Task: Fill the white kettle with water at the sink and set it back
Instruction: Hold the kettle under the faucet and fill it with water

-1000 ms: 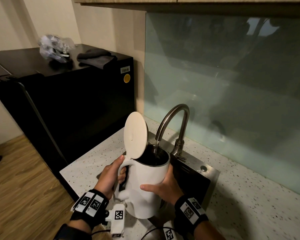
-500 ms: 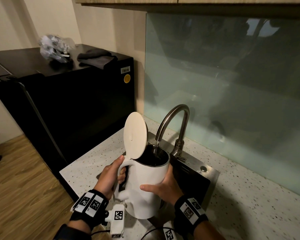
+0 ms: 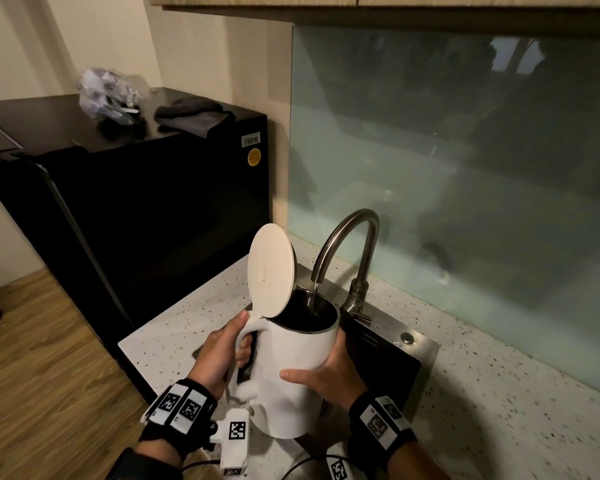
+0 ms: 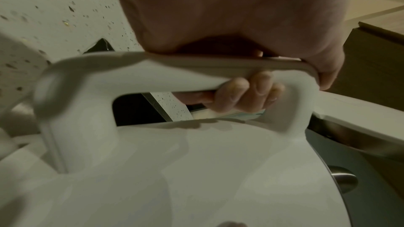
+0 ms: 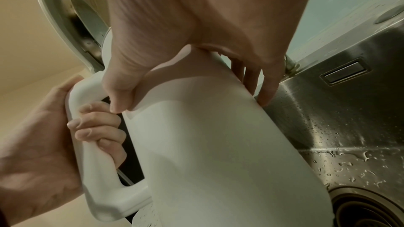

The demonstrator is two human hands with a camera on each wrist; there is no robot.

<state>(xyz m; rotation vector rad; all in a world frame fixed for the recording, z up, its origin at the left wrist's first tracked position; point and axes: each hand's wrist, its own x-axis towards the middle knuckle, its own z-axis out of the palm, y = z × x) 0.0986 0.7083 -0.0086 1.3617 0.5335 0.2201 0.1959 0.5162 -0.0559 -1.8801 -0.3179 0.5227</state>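
White kettle (image 3: 291,368) is held over the sink (image 3: 425,346) beneath the faucet (image 3: 343,233), handle (image 4: 153,75) wrapped by fingers of the left hand (image 3: 219,355), smooth rigid body clasped by the right hand (image 3: 329,375); growing weight is expected.

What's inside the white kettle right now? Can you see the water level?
A thin stream of water from the faucet runs into the open mouth of the white kettle, whose lid is hinged up. The interior is dark, so the water level cannot be seen.
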